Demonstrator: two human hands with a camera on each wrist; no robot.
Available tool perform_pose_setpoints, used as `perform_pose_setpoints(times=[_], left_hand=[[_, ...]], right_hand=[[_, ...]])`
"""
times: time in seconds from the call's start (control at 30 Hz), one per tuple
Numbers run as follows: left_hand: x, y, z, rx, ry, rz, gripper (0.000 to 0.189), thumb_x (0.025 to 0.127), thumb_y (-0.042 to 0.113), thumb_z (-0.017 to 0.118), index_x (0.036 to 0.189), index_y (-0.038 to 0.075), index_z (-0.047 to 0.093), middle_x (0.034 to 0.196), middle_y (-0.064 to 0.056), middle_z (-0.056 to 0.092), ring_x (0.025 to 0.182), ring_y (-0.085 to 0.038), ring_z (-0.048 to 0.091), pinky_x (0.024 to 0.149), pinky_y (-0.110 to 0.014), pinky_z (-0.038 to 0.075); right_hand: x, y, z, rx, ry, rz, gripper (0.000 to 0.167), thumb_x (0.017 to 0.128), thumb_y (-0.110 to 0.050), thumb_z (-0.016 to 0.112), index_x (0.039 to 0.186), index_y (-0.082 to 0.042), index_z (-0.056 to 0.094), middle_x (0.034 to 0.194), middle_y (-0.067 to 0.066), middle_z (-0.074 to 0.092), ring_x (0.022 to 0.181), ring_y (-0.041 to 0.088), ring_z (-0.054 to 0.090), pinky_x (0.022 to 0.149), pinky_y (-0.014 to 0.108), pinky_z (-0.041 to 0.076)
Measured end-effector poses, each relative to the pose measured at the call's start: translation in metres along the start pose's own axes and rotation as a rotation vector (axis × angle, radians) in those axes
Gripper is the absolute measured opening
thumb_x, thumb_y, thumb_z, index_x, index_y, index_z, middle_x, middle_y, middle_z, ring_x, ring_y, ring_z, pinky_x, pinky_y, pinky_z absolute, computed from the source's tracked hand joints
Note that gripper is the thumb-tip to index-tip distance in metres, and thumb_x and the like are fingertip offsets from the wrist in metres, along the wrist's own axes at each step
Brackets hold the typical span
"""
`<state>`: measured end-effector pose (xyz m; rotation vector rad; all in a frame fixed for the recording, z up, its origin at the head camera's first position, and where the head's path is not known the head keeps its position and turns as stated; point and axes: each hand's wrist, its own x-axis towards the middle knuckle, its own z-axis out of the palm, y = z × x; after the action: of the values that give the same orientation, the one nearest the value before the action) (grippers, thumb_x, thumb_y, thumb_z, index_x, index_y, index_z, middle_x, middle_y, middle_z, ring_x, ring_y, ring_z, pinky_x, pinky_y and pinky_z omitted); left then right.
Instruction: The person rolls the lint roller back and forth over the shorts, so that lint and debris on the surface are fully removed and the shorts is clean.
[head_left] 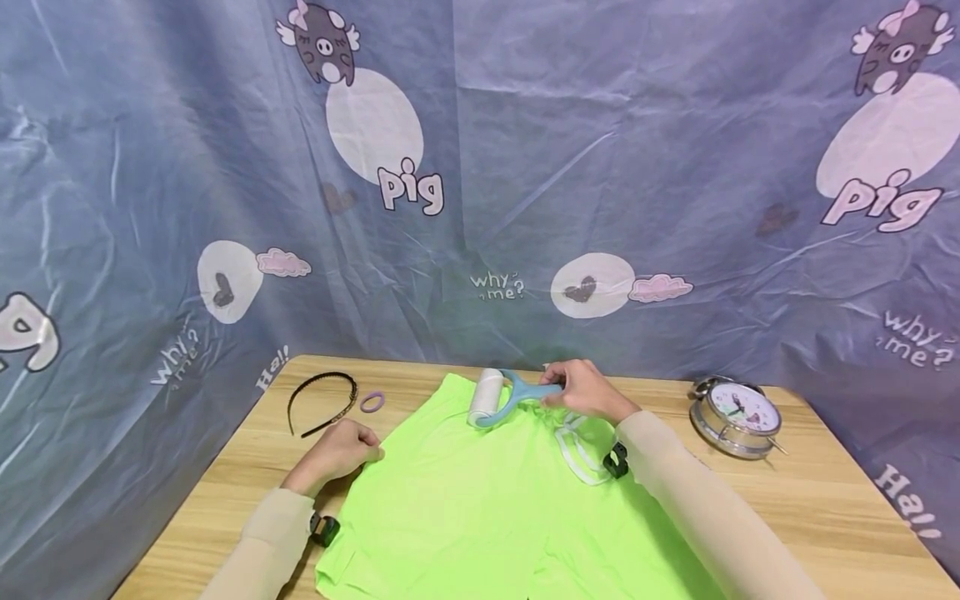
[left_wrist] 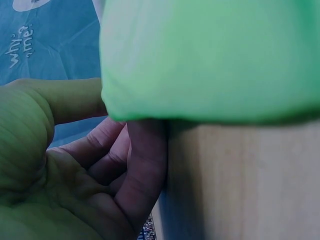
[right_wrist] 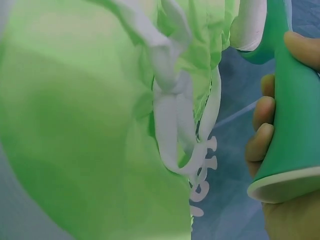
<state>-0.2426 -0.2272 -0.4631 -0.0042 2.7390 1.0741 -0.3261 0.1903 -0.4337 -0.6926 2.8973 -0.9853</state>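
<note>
Bright green shorts lie spread over the table, with a knotted white drawstring at the waistband. My right hand grips the blue handle of a lint roller. Its white roll rests over the waistband, left of that hand. In the right wrist view the handle runs through my curled fingers and flares at its end. At the left side edge of the shorts, my left hand pinches the fabric. The left wrist view has the thumb and fingers at the cloth's edge, their tips hidden by it.
A dark headband and a purple hair tie lie at the table's back left. On the right stands a silver twin-bell alarm clock. Printed blue cloth hangs behind the wooden table and along its sides.
</note>
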Motion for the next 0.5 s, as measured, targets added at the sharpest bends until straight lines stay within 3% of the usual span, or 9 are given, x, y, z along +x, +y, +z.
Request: perform_pose_setpoints(times=[0.5], left_hand=[[-0.001, 0.002, -0.001, -0.001, 0.005, 0.016, 0.006, 0.087, 0.016, 0.076, 0.089, 0.010, 0.077, 0.107, -0.004, 0.074, 0.083, -0.017, 0.059, 0.069, -0.031, 0.046]], right_hand=[[-0.002, 0.011, -0.007, 0.042, 0.005, 0.019, 0.018, 0.074, -0.019, 0.085, 0.090, -0.021, 0.077, 0.082, -0.006, 0.073, 0.074, 0.012, 0.061, 0.077, 0.031, 0.049]])
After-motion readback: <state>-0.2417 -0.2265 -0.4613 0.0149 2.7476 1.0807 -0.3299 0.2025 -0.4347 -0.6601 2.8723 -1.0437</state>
